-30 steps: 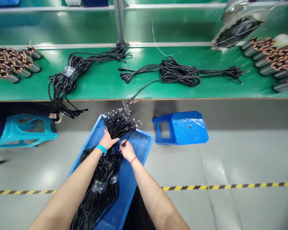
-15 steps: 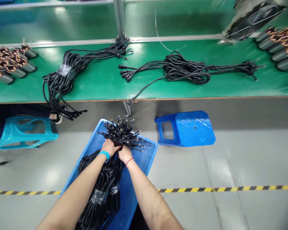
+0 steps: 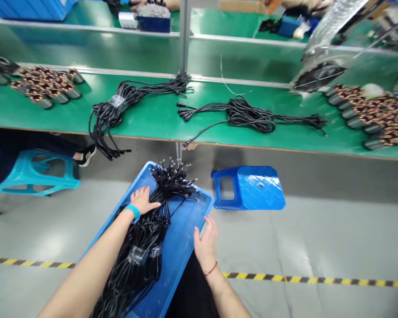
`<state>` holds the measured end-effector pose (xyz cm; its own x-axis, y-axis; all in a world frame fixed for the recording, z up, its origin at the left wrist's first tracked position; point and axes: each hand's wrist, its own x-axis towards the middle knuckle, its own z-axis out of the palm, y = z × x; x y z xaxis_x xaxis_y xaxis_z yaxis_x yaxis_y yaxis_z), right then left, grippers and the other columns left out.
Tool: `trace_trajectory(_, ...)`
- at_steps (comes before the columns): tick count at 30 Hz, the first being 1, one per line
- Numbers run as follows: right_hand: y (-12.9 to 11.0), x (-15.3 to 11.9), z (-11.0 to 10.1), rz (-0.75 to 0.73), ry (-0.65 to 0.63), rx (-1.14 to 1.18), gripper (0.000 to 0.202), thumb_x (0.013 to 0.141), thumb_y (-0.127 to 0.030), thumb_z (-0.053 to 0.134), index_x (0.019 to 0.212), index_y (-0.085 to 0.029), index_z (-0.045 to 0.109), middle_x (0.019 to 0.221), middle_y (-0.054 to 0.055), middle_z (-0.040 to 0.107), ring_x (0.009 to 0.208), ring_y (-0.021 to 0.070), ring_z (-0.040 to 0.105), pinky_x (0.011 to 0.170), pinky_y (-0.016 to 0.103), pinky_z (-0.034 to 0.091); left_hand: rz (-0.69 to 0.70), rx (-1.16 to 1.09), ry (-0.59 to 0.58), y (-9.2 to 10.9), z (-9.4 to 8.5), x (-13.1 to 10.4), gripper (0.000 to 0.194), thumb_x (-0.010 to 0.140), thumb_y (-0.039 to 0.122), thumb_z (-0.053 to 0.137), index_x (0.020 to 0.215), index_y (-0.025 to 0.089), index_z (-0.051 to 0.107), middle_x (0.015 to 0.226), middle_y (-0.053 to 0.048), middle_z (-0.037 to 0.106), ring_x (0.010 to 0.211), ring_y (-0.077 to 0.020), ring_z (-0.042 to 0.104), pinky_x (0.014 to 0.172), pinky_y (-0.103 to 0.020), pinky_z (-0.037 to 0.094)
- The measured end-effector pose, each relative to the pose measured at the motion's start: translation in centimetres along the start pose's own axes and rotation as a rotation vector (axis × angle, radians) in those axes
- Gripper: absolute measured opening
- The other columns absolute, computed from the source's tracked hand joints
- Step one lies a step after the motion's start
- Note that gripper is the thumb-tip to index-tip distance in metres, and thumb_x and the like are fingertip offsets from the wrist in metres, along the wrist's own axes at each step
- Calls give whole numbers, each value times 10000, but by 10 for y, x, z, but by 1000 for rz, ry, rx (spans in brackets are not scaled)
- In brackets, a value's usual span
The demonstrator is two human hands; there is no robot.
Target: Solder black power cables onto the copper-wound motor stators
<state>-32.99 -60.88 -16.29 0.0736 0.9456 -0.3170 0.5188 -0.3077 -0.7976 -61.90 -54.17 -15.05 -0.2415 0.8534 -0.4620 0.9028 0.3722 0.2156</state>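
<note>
— Where's the cable bundle [image 3: 142, 247]?
— In the blue bin [image 3: 182, 240], plug ends fanned toward twelve o'clock.
— The left hand [image 3: 142, 201]?
— Flat on the cables, fingers spread, gripping nothing.
— And the right hand [image 3: 205, 243]?
— At four o'clock from the plugs, fingers loosely apart, resting on the bin's rim; a blue stool [image 3: 250, 187] stands at two o'clock.

1. My left hand [image 3: 142, 201] lay on the cable bundle [image 3: 142, 247] filling the tray's left half.
2. The blue tray [image 3: 182, 234] floor beside my right hand [image 3: 205, 240] lay bare.
3. A blue stool [image 3: 250, 187] stood just right of the tray.
</note>
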Motion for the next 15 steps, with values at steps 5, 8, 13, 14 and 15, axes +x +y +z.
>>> trace_trajectory(5, 31, 9, 17, 95, -5, 70, 527, 791, -376, 522, 1238, -120, 412, 1168, 211, 601, 1126, 326, 589, 968, 504, 459, -277, -16, 216, -85, -5, -87, 736, 881, 518, 323, 1420, 17, 315, 1490, -259, 314, 1375, -393, 292, 1111, -551, 221)
trace_trajectory(8, 36, 14, 32, 118, -47, 79, 465, 779, -303, 521, 1199, -114, 458, 1050, 190, 649, 1016, 319, 644, 887, 467, 506, -435, -98, 157, -131, 22, -136, 734, 889, 493, 248, 1351, -59, 398, 1330, -282, 509, 1249, -357, 492, 1040, -480, 387)
trace_trajectory(13, 32, 17, 40, 98, -114, 61, 381, 856, -298, 565, 1188, -124, 497, 1081, 133, 640, 965, 247, 644, 892, 447, 497, -534, -200, 124, -175, 67, -177, 654, 863, 469, 332, 1364, 64, 447, 1341, -196, 545, 1258, -320, 509, 1043, -454, 414)
trace_trajectory(14, 29, 17, 43, 94, -134, 59, 368, 873, -313, 571, 1187, -132, 503, 1099, 121, 632, 966, 233, 639, 895, 441, 496, -552, -211, 131, -181, 72, -181, 635, 854, 454, 355, 1363, 85, 453, 1330, -183, 558, 1249, -316, 518, 1037, -455, 421)
trace_trajectory(15, 26, 17, 47, 91, -157, 59, 359, 886, -325, 572, 1186, -137, 510, 1112, 112, 625, 968, 225, 635, 896, 437, 496, -571, -220, 137, -188, 75, -185, 616, 843, 437, 379, 1354, 104, 465, 1303, -170, 581, 1230, -310, 537, 1027, -451, 433)
